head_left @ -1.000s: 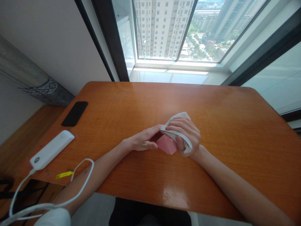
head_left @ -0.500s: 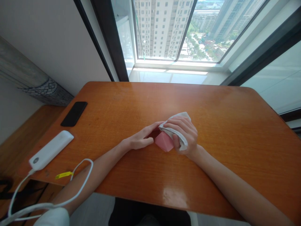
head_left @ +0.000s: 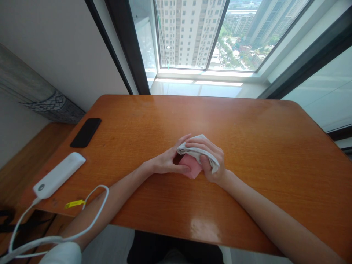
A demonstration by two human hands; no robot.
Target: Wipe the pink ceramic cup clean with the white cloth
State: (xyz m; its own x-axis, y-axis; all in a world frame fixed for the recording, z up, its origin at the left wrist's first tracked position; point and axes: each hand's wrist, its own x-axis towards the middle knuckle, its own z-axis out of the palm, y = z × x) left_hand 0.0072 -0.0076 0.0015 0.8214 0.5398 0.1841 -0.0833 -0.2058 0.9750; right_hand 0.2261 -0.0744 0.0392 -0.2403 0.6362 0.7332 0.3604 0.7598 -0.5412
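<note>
A folded white cloth (head_left: pixel 198 151) is gripped in my right hand (head_left: pixel 213 156), its fingers over the top and its thumb in front. Under the cloth shows a small pink object (head_left: pixel 193 167) with flat, angled faces; the cloth covers its upper part, so its kind is unclear. My left hand (head_left: pixel 170 159) holds this pink object from the left, thumb across its front and fingers reaching behind it and the cloth. Both hands are close together just above the middle of the brown wooden table (head_left: pixel 154 124).
On the table's left side lie a black phone (head_left: pixel 85 132) and a white power-bank-like device (head_left: pixel 59 175). A white cable (head_left: pixel 106 198) with a yellow tag (head_left: pixel 74 204) loops over my left forearm. A window (head_left: pixel 192 35) stands beyond the far edge.
My left thumb has moved onto the front of the pink object. The right hand with the cloth has shifted slightly left, and the pink object has turned a little.
</note>
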